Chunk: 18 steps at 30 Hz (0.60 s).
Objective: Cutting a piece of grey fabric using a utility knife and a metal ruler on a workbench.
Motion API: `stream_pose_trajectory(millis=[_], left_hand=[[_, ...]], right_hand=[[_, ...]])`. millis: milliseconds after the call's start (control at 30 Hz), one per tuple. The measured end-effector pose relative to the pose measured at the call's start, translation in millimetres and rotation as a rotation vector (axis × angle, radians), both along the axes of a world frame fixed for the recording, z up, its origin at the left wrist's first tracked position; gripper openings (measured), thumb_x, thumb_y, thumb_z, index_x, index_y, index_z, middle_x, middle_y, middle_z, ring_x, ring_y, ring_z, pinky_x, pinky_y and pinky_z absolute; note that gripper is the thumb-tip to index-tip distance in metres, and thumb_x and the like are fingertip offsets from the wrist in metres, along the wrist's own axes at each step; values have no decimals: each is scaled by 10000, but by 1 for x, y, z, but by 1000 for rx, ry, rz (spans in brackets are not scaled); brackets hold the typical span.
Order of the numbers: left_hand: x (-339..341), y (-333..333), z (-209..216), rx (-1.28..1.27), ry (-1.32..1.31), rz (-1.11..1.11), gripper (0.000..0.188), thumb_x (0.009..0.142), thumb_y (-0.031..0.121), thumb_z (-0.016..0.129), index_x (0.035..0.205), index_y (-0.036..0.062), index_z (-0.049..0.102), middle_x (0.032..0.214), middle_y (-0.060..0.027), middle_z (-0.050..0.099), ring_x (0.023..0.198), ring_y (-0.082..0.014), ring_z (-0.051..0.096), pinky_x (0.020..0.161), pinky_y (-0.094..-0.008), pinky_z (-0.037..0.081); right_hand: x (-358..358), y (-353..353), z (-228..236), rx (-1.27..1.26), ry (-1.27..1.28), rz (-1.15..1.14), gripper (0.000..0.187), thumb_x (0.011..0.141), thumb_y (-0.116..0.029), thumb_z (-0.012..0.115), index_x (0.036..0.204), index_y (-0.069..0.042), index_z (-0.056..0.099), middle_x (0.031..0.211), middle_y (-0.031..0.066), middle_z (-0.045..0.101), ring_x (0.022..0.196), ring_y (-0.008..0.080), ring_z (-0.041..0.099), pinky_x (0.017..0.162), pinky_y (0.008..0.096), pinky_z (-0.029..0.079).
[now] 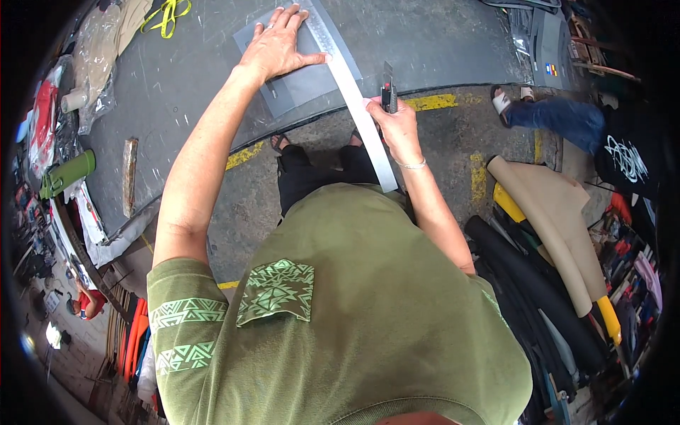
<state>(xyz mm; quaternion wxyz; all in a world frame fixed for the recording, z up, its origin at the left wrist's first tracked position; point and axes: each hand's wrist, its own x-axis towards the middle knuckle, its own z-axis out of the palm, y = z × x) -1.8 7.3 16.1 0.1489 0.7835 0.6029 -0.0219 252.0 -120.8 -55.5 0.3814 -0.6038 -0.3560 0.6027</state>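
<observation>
My left hand (276, 48) lies flat with fingers spread on a grey translucent sheet (290, 101) on the dark tabletop, thumb against a long metal ruler (347, 88). The ruler lies slantwise over the sheet, and its near end juts past the table's front edge toward my body. Just right of the ruler, my right hand (398, 131) is closed around a black snap-off utility knife (387, 98), its blade pointing up and away from me. The right thumb is close to the ruler; whether it touches, I cannot tell.
A yellow tape measure (167, 17), a green roll (71, 173) and a narrow worn strip (129, 177) lie on the table's left part. To the right, a person's jeans-clad leg (556, 117) shows near brown and black rolls (545, 234) on the floor.
</observation>
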Motion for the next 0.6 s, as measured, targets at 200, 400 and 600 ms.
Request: stream_pose_trajectory(millis=[200,400,600], left_hand=[[-1,1,-2,9,-9,-11,1111,725,635,791,1537,4,370,1624,-217,308,1529,-382,259,1220,-618,252],[0,0,0,4,-13,-5,1108,723,629,797,1534,5,373,1615,-222,317,1526,-389,264,1218,-622,253],[0,1,-1,5,-16,-12,1112,722,632,795,1536,5,371,1614,-229,317,1525,-396,262,1217,-623,253]], right_hand=[[0,-1,-2,2,-9,-3,107,911,-98,775,964,-8,755,743,-32,654,612,34,535,539,222,404],[1,-1,-2,16,8,7,115,917,-99,763,981,-3,754,733,-36,640,605,37,520,536,226,392],[2,-1,3,-32,38,-11,122,878,-137,786,907,-24,753,706,-76,612,632,16,506,567,226,409]])
